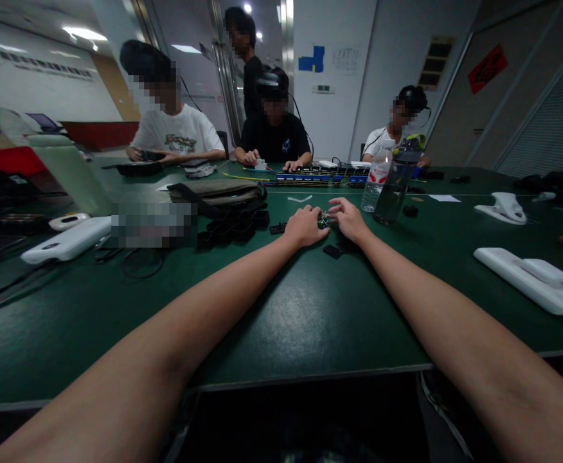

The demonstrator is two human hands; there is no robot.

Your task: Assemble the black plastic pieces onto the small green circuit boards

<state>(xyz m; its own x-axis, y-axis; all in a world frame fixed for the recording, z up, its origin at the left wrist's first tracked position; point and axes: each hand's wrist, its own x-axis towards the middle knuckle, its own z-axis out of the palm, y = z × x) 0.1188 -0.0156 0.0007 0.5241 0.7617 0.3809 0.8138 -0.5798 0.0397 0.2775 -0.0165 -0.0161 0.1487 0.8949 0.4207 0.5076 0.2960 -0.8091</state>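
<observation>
Both my arms reach out over the green table, and the hands meet near its middle. My left hand (305, 226) has its fingers curled on a small part with thin coloured wires (323, 220); its exact kind is too small to make out. Close on the other side, my right hand (349, 220) has its fingers apart and pointing at the wired part. Whether they touch it I cannot tell. A small flat black piece (331, 251) lies just in front of the hands. Another black piece (277, 228) rests left of my left hand.
Black open compartments (236, 225) and a grey-brown pouch (221, 191) lie to the left. A clear bottle (374, 186) and dark bottle (397, 186) stand beyond my right hand. White devices (527, 280) lie right, a white power bank (67, 239) left. Several people sit opposite.
</observation>
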